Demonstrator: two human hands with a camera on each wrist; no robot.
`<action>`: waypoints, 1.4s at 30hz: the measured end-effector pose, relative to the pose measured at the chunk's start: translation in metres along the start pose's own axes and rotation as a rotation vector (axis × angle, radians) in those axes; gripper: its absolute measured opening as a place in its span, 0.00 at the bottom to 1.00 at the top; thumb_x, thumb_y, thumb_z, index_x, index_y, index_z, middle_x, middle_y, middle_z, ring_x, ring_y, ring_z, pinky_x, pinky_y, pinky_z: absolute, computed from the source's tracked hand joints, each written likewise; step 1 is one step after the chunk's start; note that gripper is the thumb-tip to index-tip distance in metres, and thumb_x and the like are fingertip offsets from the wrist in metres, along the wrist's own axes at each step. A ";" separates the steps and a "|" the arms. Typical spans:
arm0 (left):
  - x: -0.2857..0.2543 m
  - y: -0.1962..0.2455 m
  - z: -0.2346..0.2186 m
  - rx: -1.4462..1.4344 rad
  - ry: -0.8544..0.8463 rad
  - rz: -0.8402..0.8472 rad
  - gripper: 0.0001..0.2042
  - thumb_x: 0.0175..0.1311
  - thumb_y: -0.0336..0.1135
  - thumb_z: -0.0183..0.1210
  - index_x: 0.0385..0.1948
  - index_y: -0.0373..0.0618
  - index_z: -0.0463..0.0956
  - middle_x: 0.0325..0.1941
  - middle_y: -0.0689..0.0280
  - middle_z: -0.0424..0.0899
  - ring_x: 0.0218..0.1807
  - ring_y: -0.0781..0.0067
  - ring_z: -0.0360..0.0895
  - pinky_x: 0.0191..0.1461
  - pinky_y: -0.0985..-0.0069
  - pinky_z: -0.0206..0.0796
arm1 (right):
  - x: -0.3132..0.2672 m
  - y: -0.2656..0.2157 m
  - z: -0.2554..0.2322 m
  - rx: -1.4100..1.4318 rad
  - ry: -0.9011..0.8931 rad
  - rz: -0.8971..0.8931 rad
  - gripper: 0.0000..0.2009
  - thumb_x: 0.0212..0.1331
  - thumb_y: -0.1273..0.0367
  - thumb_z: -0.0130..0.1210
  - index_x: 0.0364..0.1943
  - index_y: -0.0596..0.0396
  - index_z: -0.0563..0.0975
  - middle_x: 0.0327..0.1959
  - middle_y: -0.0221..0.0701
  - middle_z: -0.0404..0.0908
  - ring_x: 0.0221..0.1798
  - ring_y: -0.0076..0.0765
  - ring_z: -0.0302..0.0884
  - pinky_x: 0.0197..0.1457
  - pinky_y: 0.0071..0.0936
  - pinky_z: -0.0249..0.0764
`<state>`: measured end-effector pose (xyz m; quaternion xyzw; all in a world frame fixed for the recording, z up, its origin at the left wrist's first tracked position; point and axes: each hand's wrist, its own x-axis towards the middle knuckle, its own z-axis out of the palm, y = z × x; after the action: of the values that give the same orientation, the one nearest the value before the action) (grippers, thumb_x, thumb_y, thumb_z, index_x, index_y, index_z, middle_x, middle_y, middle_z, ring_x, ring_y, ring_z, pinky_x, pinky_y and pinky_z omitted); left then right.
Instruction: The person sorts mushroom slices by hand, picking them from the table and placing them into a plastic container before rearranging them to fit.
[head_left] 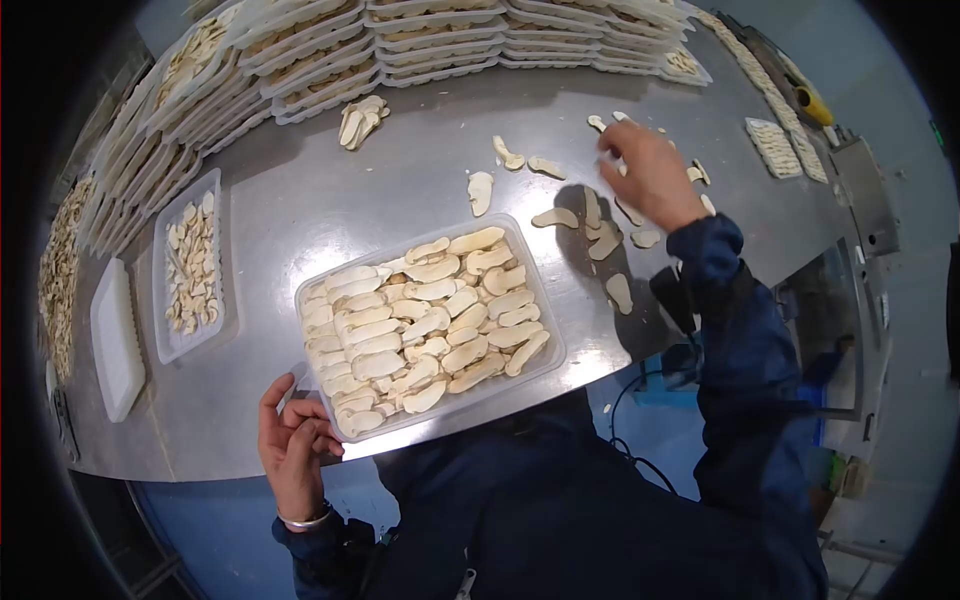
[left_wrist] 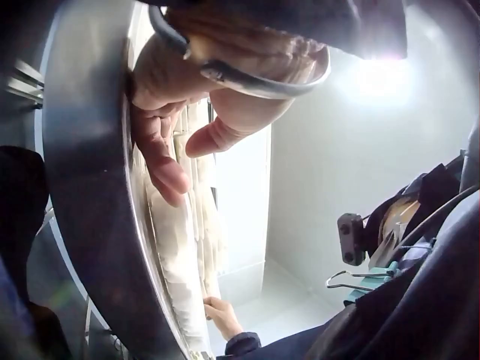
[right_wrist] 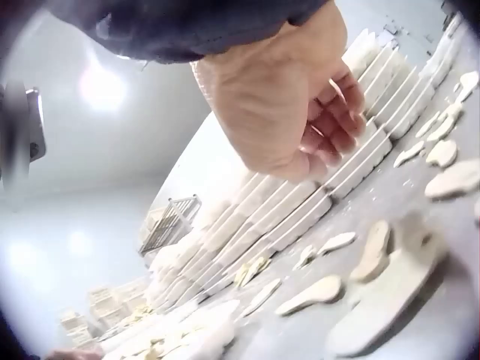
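Note:
A clear plastic tray [head_left: 553,350] lies at the table's front edge, filled with rows of overlapping pale mushroom slices [head_left: 430,320]. At its near left corner is my left hand [head_left: 295,440], fingers bent and touching the tray's side; in the left wrist view the thumb stands apart from the index finger. My right hand [head_left: 652,175] hovers over loose mushroom slices on the right of the table. Its fingers [right_wrist: 337,120] curl loosely, with nothing showing between them. Below it lie scattered slices [head_left: 605,240], some in its shadow.
Stacked trays of slices [head_left: 430,45] line the back and left. A tray with small pieces [head_left: 215,325] and a white tray [head_left: 118,340] stand at left. A small pile of slices [head_left: 362,122] lies behind the filled tray. Packed slices [head_left: 773,148] lie at the far right.

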<state>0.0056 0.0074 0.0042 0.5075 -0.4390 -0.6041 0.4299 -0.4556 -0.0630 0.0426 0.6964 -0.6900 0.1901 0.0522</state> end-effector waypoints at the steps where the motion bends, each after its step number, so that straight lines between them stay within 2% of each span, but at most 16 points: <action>1: 0.000 0.000 0.000 0.007 -0.002 -0.004 0.26 0.60 0.23 0.48 0.63 0.34 0.56 0.34 0.61 0.76 0.25 0.81 0.74 0.24 0.88 0.69 | 0.009 0.015 0.000 -0.058 0.071 0.083 0.10 0.50 0.67 0.55 0.32 0.61 0.78 0.34 0.46 0.78 0.41 0.55 0.76 0.47 0.45 0.72; 4: 0.000 0.000 0.001 0.003 0.008 0.000 0.26 0.60 0.23 0.48 0.63 0.34 0.57 0.34 0.61 0.76 0.25 0.81 0.74 0.24 0.89 0.69 | 0.029 0.055 0.011 -0.190 -0.021 0.140 0.12 0.50 0.65 0.55 0.31 0.62 0.79 0.35 0.49 0.79 0.40 0.59 0.77 0.47 0.48 0.72; 7: -0.001 0.000 0.002 -0.009 0.030 0.004 0.26 0.59 0.23 0.48 0.63 0.34 0.57 0.34 0.61 0.76 0.25 0.81 0.74 0.24 0.89 0.69 | 0.043 0.069 0.027 -0.189 -0.185 0.276 0.13 0.49 0.65 0.55 0.33 0.62 0.79 0.37 0.50 0.80 0.42 0.60 0.77 0.48 0.48 0.72; 13: 0.000 0.005 0.004 0.006 0.021 -0.014 0.26 0.58 0.21 0.47 0.61 0.33 0.58 0.34 0.60 0.77 0.26 0.79 0.75 0.26 0.85 0.72 | 0.043 0.083 0.043 -0.166 -0.186 0.328 0.14 0.47 0.64 0.57 0.35 0.60 0.78 0.36 0.50 0.81 0.42 0.58 0.78 0.48 0.45 0.73; 17: 0.000 0.003 0.005 0.016 0.025 -0.006 0.27 0.58 0.23 0.49 0.63 0.34 0.57 0.34 0.61 0.76 0.25 0.81 0.74 0.25 0.88 0.69 | 0.042 0.090 0.044 -0.122 -0.173 0.394 0.14 0.46 0.64 0.58 0.34 0.58 0.78 0.36 0.47 0.82 0.42 0.55 0.79 0.47 0.43 0.73; 24: 0.001 0.001 0.006 0.012 0.029 0.013 0.27 0.57 0.22 0.49 0.62 0.33 0.58 0.33 0.62 0.76 0.24 0.83 0.71 0.24 0.87 0.68 | 0.041 0.101 0.049 -0.146 -0.180 0.305 0.15 0.46 0.61 0.57 0.34 0.58 0.78 0.36 0.48 0.82 0.42 0.56 0.79 0.47 0.44 0.73; 26: -0.001 0.004 0.007 0.018 0.050 -0.001 0.26 0.57 0.21 0.49 0.62 0.33 0.59 0.33 0.62 0.76 0.23 0.83 0.70 0.24 0.87 0.68 | 0.037 0.086 0.038 -0.144 -0.189 0.326 0.16 0.45 0.61 0.58 0.34 0.59 0.78 0.35 0.48 0.82 0.40 0.56 0.79 0.45 0.44 0.73; 28: -0.001 0.003 0.003 -0.027 -0.001 -0.006 0.26 0.59 0.20 0.47 0.62 0.35 0.58 0.36 0.60 0.77 0.27 0.79 0.74 0.27 0.84 0.70 | 0.032 0.074 0.030 -0.039 -0.185 0.311 0.15 0.46 0.61 0.58 0.33 0.59 0.77 0.32 0.46 0.81 0.36 0.53 0.78 0.42 0.43 0.72; 30: 0.001 0.001 -0.002 -0.061 -0.043 -0.012 0.25 0.61 0.19 0.47 0.62 0.37 0.58 0.37 0.59 0.77 0.29 0.77 0.77 0.30 0.83 0.72 | 0.013 0.025 0.014 0.079 -0.045 0.159 0.13 0.48 0.63 0.57 0.32 0.59 0.76 0.29 0.41 0.78 0.33 0.47 0.75 0.39 0.40 0.70; 32: 0.002 -0.001 -0.004 -0.076 -0.064 -0.004 0.24 0.62 0.19 0.47 0.62 0.37 0.58 0.38 0.59 0.77 0.30 0.76 0.77 0.31 0.83 0.73 | -0.013 -0.040 -0.004 0.149 0.018 -0.068 0.11 0.47 0.68 0.59 0.33 0.58 0.74 0.28 0.37 0.74 0.31 0.42 0.72 0.37 0.38 0.69; 34: 0.001 0.001 -0.001 -0.056 -0.055 -0.006 0.24 0.62 0.19 0.46 0.62 0.37 0.57 0.38 0.58 0.78 0.30 0.76 0.77 0.31 0.83 0.73 | -0.044 -0.105 -0.012 0.147 0.044 -0.276 0.13 0.43 0.74 0.62 0.35 0.56 0.72 0.30 0.36 0.71 0.33 0.43 0.72 0.37 0.36 0.66; 37: 0.002 0.001 -0.003 -0.046 -0.072 0.007 0.24 0.62 0.19 0.46 0.62 0.36 0.57 0.39 0.57 0.78 0.31 0.76 0.78 0.32 0.83 0.73 | -0.080 -0.168 -0.004 0.286 -0.040 -0.406 0.13 0.41 0.75 0.58 0.33 0.58 0.71 0.31 0.37 0.71 0.35 0.42 0.70 0.39 0.36 0.63; 42: 0.000 0.000 -0.005 -0.064 -0.087 0.009 0.24 0.63 0.20 0.46 0.62 0.36 0.57 0.39 0.57 0.78 0.32 0.75 0.78 0.32 0.82 0.73 | -0.085 -0.211 0.026 0.360 -0.093 -0.490 0.11 0.42 0.74 0.58 0.31 0.58 0.71 0.32 0.36 0.67 0.38 0.40 0.68 0.42 0.36 0.63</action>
<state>0.0102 0.0069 0.0041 0.4647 -0.4401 -0.6374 0.4291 -0.2421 0.0173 0.0300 0.8480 -0.4585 0.2592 -0.0595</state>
